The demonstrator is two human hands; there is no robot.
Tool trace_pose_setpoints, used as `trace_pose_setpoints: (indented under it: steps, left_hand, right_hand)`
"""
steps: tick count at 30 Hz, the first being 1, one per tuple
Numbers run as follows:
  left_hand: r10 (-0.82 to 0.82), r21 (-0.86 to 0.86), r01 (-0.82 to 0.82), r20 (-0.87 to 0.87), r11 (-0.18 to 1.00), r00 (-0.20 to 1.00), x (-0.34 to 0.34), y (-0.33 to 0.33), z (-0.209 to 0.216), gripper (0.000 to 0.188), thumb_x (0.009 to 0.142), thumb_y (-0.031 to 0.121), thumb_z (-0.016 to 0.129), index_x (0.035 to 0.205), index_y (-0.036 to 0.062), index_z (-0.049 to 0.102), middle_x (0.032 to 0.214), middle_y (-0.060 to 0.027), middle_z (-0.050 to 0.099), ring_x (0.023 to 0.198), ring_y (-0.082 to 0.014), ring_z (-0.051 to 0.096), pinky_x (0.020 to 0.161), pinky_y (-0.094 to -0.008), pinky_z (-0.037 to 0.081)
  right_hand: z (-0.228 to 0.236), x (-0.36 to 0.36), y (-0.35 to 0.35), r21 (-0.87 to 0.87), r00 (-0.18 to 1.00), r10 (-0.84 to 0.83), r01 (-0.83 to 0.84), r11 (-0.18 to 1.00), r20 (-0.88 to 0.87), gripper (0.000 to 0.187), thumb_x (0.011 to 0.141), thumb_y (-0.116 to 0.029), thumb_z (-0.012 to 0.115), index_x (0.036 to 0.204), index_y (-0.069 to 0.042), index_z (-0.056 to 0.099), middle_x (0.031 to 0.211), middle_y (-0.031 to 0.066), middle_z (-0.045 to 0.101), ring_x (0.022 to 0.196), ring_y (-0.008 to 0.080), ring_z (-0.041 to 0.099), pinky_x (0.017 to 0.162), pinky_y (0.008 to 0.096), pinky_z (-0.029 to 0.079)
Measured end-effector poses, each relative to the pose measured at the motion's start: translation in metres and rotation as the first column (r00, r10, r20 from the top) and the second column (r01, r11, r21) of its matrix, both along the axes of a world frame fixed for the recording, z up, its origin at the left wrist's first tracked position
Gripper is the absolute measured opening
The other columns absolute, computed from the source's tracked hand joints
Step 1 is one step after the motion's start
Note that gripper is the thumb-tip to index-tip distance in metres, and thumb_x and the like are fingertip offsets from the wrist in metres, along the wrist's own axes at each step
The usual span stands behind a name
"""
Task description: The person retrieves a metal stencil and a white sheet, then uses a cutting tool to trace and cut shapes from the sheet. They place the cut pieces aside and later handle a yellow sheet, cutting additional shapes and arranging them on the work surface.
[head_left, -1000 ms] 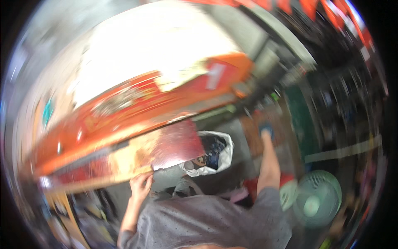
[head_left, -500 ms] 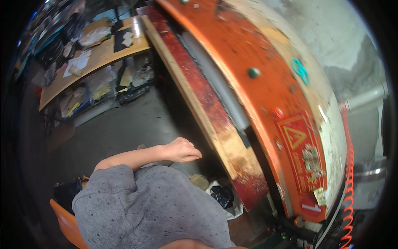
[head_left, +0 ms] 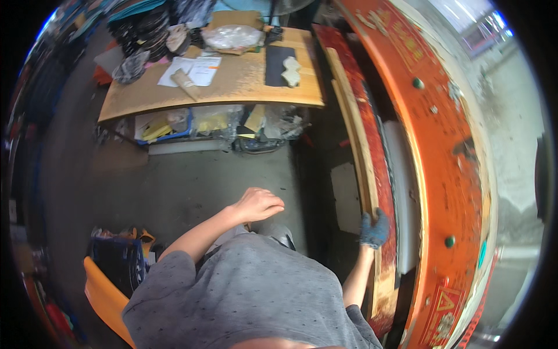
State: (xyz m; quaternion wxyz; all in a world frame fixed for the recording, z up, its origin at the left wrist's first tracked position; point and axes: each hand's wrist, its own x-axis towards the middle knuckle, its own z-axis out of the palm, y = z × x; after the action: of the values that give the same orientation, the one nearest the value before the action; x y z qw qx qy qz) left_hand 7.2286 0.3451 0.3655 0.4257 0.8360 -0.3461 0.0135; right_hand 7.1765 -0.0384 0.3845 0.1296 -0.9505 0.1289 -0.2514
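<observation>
Two hands, well apart: our left hand (head_left: 258, 203) curls above the floor (head_left: 192, 180), contents hidden; our right hand (head_left: 374, 230) touches the rail (head_left: 358, 145) at right, grip unclear. Sliding along, we might snag the glove (head_left: 374, 232) on rough wood.

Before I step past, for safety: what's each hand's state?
Bare left hand: fingers loosely curled, nothing visibly held.
Blue-gloved right hand: on the long pale wooden strip; grip cannot be told.
</observation>
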Motion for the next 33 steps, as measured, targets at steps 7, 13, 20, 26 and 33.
trace_pose_setpoints:
  steps: [7,13,20,26,33]
  left_hand:
    - [0.289,0.08,-0.279,-0.176,0.957,0.941,0.072,0.055,-0.044,0.018,0.084,0.025,0.063,0.096,0.013,0.067,0.097,-0.0055,0.065,0.094,-0.0265,0.061,0.079,-0.0382,0.05]
    - [0.818,0.137,-0.813,-0.216,0.566,0.534,0.181,0.153,-0.116,0.046,0.075,0.023,0.072,0.117,0.011,0.058,0.122,-0.0143,0.054,0.116,-0.0332,0.05,0.098,-0.0411,0.042]
    - [0.956,0.413,-0.881,-0.263,0.23,0.126,0.279,0.261,-0.182,0.058,0.076,0.029,0.07,0.127,0.0101,0.051,0.133,-0.016,0.047,0.12,-0.0371,0.045,0.101,-0.0434,0.039]
    - [0.869,0.362,-0.833,-0.426,0.418,0.25,0.339,0.314,-0.231,0.055,0.077,0.028,0.071,0.122,0.0005,0.054,0.123,-0.0181,0.057,0.114,-0.0312,0.054,0.097,-0.0387,0.041]
    - [0.687,0.234,-0.647,-0.303,0.726,0.661,0.405,0.317,-0.213,0.043,0.083,0.012,0.063,0.123,0.0002,0.052,0.113,-0.018,0.061,0.104,-0.0271,0.059,0.091,-0.0363,0.046]
  right_hand:
    - [-0.023,0.077,0.008,-0.366,0.897,-0.4,0.314,0.876,-0.187,0.063,0.069,-0.044,0.076,0.115,-0.006,0.059,0.109,0.0166,0.063,0.103,0.0348,0.059,0.085,0.0462,0.048]
    - [-0.023,0.086,-0.002,-0.244,0.901,-0.404,0.361,0.9,-0.158,0.047,0.061,-0.038,0.077,0.094,-0.007,0.062,0.088,0.0164,0.06,0.085,0.0359,0.058,0.074,0.0477,0.047]
    - [-0.009,0.096,-0.005,-0.206,0.776,-0.481,0.435,0.876,-0.408,0.05,0.056,-0.036,0.082,0.091,-0.007,0.063,0.085,0.0159,0.061,0.084,0.0358,0.06,0.075,0.0461,0.048]
    - [0.036,0.122,0.039,-0.134,0.593,-0.57,0.617,0.775,-0.569,0.043,0.064,-0.046,0.076,0.077,-0.007,0.066,0.08,0.016,0.067,0.075,0.0335,0.064,0.067,0.0431,0.051]
    - [-0.019,0.155,0.17,0.291,0.711,-0.234,0.533,0.795,-0.663,0.034,0.081,-0.041,0.058,0.095,-0.012,0.07,0.099,0.0133,0.067,0.094,0.0331,0.063,0.08,0.042,0.049]
